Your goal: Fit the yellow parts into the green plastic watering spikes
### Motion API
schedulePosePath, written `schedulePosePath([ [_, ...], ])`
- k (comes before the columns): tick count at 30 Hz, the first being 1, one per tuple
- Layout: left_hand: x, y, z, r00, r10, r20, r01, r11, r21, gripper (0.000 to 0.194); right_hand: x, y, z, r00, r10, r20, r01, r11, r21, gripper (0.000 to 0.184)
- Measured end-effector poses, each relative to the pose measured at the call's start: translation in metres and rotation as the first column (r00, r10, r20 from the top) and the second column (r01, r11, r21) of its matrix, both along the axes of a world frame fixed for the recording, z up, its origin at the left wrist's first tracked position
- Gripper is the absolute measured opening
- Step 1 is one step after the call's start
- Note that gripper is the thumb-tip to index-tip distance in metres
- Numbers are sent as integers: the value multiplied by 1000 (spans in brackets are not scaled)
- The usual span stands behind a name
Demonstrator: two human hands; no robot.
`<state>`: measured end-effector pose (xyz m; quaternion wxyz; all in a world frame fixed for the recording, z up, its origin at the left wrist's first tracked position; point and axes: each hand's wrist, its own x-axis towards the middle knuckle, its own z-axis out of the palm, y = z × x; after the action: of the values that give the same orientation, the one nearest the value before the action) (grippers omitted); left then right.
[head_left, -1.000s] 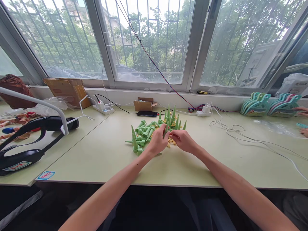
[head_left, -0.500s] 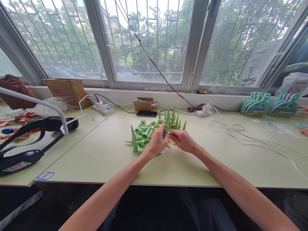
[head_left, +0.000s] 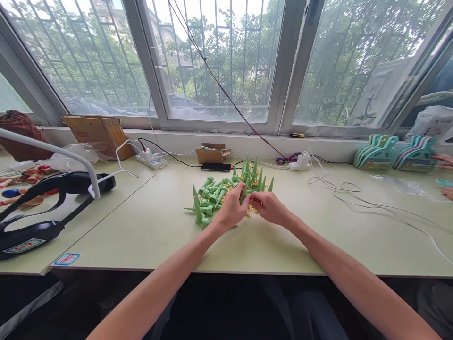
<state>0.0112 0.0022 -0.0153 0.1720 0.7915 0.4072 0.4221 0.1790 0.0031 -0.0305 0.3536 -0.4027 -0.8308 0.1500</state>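
The left hand [head_left: 231,208] holds one green spike [head_left: 244,192], tip upward, above the middle of the surface [head_left: 141,241]. The left-hand fingers are closed around the spike. The right hand [head_left: 272,207] is positioned just beside it, toward the right edge, with its fingers bent and their tips near the held spike. Whether these fingers pinch a part cannot be determined.

A pile of loose green spikes [head_left: 213,192] lies beside the left hand, toward the left edge; most lie flat, and some point up. A group of upright green spikes [head_left: 255,171] stands behind the hands, toward the rear edge. Small yellow pieces [head_left: 248,212] are scattered between and below the hands.

Along the rear edge, a phone [head_left: 215,167] lies flat in front of an open cardboard box [head_left: 208,156]. A power strip [head_left: 153,161] is located farther left. A label [head_left: 67,259] is fixed at the front left corner. Teal plastic pieces [head_left: 375,153] stand in a row near the rear right corner.
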Motion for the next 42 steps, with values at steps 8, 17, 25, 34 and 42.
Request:
schedulePosePath([
  [8,0,0,-1,1000,-3,-8,3,1000,6,9,0,-1,1,1000,7,8,-7,1000,10,24],
  [17,0,0,-1,1000,-12,-8,12,1000,11,7,0,-1,0,1000,1,21,-1,1000,0,23],
  [25,0,-1,0,1000,-14,-10,14,1000,10,7,0,0,0,999,-14,36,14,1000,0,25],
  [34,0,-2,1,1000,-10,-14,10,1000,16,8,0,-1,1,999,-6,33,5,1000,4,25],
  [42,0,-1,0,1000,-11,-13,11,1000,20,9,0,-1,1,999,-5,40,5,1000,3,25],
])
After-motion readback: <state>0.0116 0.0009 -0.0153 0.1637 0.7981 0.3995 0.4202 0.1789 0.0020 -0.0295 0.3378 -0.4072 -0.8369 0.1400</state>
